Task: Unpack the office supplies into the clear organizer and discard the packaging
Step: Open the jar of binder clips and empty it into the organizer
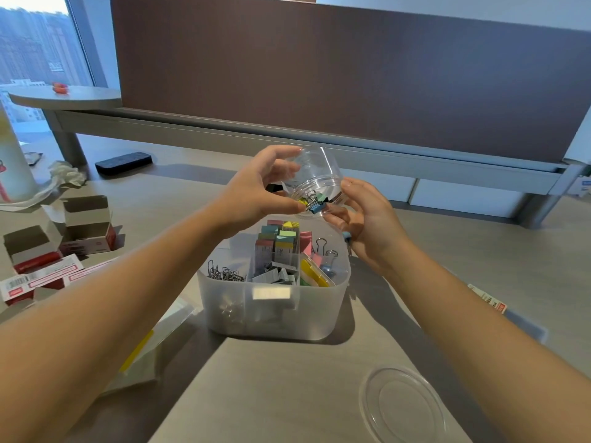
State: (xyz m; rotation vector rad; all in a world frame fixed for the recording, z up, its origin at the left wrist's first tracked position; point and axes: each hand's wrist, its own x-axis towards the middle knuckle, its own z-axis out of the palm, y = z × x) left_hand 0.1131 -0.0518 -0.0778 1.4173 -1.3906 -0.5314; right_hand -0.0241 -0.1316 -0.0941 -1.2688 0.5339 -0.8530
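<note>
A clear plastic jar (315, 174) is held tilted, mouth down, above the clear organizer (271, 311). My left hand (256, 190) grips the jar's side. My right hand (361, 215) is at the jar's mouth, fingers touching coloured binder clips (315, 201) that hang at the opening; a blue clip shows under its palm. The organizer holds paper clips (224, 274), grey staple strips (276, 274), coloured small boxes (278, 239), sticky tabs and binder clips in separate compartments. The jar's clear lid (401, 406) lies on the desk at the front right.
Opened red-and-white cardboard boxes (80, 225) lie at the left, with flattened packaging (41, 279). Clear plastic wrap (150, 343) lies front left. A black case (123, 162), crumpled tissue (65, 174) and a white bottle (12, 155) stand farther left. A labelled packet (492, 300) lies right.
</note>
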